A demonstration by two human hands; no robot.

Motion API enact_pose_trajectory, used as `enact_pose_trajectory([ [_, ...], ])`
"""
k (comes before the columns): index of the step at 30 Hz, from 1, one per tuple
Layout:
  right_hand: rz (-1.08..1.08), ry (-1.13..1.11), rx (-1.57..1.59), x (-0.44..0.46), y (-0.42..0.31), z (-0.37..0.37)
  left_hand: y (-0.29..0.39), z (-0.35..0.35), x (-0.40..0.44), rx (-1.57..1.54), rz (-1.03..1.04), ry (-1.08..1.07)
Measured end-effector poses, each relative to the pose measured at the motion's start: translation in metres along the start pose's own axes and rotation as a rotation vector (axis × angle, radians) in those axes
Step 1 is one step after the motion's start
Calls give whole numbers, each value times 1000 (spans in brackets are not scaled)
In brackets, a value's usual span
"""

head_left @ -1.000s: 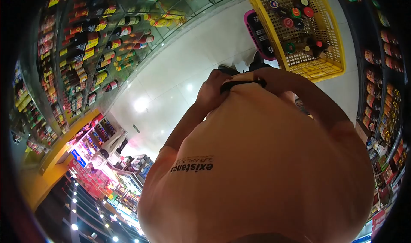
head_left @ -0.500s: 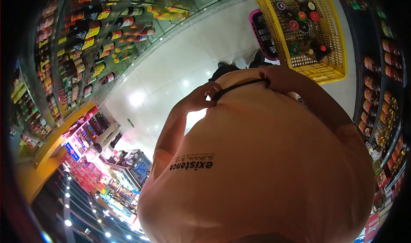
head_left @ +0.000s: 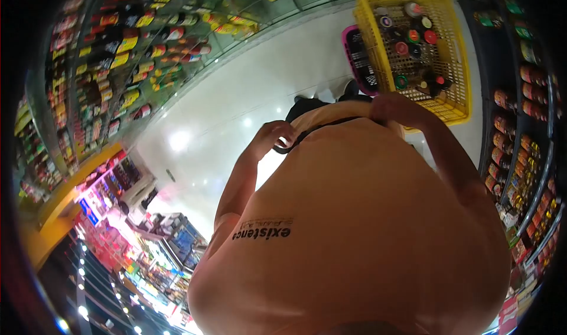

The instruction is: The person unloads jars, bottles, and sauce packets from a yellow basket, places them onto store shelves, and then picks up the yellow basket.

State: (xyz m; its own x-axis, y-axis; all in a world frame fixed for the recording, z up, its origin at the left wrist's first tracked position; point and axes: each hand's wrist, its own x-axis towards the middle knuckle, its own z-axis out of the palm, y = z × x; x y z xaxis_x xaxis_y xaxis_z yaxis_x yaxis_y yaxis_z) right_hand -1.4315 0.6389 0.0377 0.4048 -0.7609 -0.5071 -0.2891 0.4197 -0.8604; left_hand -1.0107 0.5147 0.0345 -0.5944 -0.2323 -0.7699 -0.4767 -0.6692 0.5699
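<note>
A thin black strap point(head_left: 331, 124) runs across the front of the light orange shirt point(head_left: 354, 217) at my waist. My left hand point(head_left: 273, 139) has its fingers curled at the strap's left end, where a dark loop hangs beside the fingertips. At the other end, my right hand point(head_left: 397, 109) is closed on the strap against the shirt; its fingertips are in shadow. My dark shoes show just beyond the shirt's hem.
A yellow plastic basket point(head_left: 463, 69) with several capped bottles and jars stands on the floor ahead right, beside a pink-rimmed dark basket point(head_left: 349, 47). Shelves of bottles point(head_left: 127, 43) line the left; shelves of jars point(head_left: 504, 124) line the right. A lit counter point(head_left: 177, 240) lies at lower left.
My left hand has shifted left and slightly down, and my right hand a little right. More of the strap shows between them. The baskets appear slightly further left in view.
</note>
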Motion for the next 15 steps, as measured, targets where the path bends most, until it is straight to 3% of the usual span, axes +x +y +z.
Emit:
enact_pose_trajectory([
  [2, -61, 95, -15, 2, 37, 13, -5, 18, 24, 413, -59, 364],
  [3, 40, 39, 64, 8, 46, 24, -23, 20, 35, 278, -76, 350],
  [4, 138, -23, 148, 11, 49, 33, -20, 17, 42, 362, -222, 141],
  [7, 257, 67, -35, 20, 42, 33, -60, 12, 66, 478, -27, 212],
  [9, 234, 187, -24, 37, 69, 36, -50, 5, 71, 540, 463, 456],
  [10, 204, 301, -18, 45, 84, 35, -34, 1, 73, 662, 318, 641],
  [12, 194, 386, 121, 43, 77, 29, -19, -9, 71, 364, 207, 711],
  [13, 196, 326, 146, 35, 67, 24, -14, 2, 66, 360, 138, 607],
  [14, 199, 265, 169, 30, 60, 22, -40, -10, 72, 474, 209, 474],
  [15, 199, 264, 174, 31, 68, 20, -45, -1, 71, 348, 190, 400],
])
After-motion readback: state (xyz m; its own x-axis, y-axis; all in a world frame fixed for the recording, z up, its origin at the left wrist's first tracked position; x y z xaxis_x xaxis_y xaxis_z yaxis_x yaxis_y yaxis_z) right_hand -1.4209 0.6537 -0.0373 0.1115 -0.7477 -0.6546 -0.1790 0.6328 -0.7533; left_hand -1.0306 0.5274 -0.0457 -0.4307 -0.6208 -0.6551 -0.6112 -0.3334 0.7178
